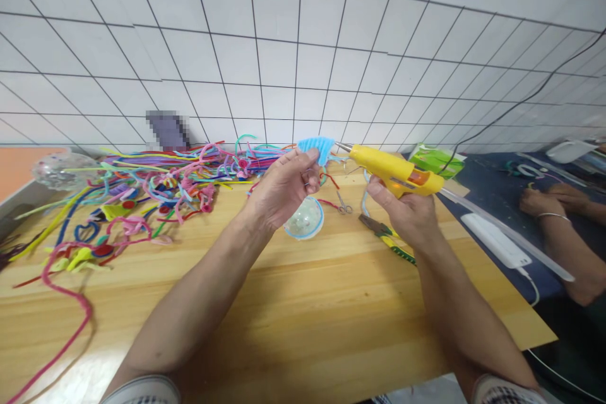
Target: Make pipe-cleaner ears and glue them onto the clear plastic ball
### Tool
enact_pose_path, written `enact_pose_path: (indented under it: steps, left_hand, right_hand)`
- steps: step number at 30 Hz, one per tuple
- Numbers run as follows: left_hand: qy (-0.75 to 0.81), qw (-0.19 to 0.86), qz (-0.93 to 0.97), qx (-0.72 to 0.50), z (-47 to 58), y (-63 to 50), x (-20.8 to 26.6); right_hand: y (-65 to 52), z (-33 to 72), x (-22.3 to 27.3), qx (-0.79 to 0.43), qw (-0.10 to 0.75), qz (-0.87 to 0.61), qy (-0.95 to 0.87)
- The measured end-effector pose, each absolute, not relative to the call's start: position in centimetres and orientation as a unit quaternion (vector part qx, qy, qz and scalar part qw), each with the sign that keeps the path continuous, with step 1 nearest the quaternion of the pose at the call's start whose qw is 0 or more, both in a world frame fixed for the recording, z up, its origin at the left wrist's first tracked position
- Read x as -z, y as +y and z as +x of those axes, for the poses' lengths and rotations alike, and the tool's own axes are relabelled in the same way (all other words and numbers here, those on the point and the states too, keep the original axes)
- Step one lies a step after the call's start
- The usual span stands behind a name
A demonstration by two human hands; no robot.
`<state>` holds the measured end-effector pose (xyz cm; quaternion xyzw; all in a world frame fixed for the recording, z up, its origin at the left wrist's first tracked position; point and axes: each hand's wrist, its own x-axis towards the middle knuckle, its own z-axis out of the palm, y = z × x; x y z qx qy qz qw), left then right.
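Note:
My left hand (288, 183) is closed, pinching a light-blue ribbed fan-shaped piece (318, 148) that looks made of pipe cleaners. In my right hand (402, 211) is a yellow hot glue gun (392, 169), its fingers wrapped round the handle. The nozzle points left and ends close to the blue piece's right edge; I cannot tell if they touch. A clear glue stick (511, 237) sticks out of the gun's back. Below my left hand stands a clear round bowl (304, 219) with a blue rim. Pliers (386, 237) with yellow-green handles lie under my right hand, and small scissors (344, 207) lie between the hands.
A heap of coloured pipe cleaners (189, 177) covers the table's left back. A tiled wall (274, 63) rises behind. To the right are a green packet (435, 161), a white power strip (497, 240) and another person's hands (544, 205). The gun's black cord (511, 104) runs up right.

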<state>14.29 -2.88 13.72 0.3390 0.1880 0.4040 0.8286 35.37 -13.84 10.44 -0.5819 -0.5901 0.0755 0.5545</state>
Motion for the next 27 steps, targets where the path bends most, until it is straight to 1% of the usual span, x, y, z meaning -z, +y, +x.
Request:
enact_pose_path:
  steps: [4,14,27]
  left_hand:
    - [0.190,0.827,0.340,-0.405,14.29,-2.94,-13.82]
    - [0.186,0.827,0.343,-0.404,14.26,-2.95,-13.70]
    - [0.183,0.830,0.337,-0.404,14.33,-2.92,-13.73]
  right_hand:
    - [-13.72,35.36,-10.57,-0.051,0.561,-0.579,-0.589]
    - [-13.56,35.35,-10.72,-0.060,0.570,-0.574,-0.585]
    - [-13.38,35.68,-10.33,-0.043,0.578,-0.567,-0.586]
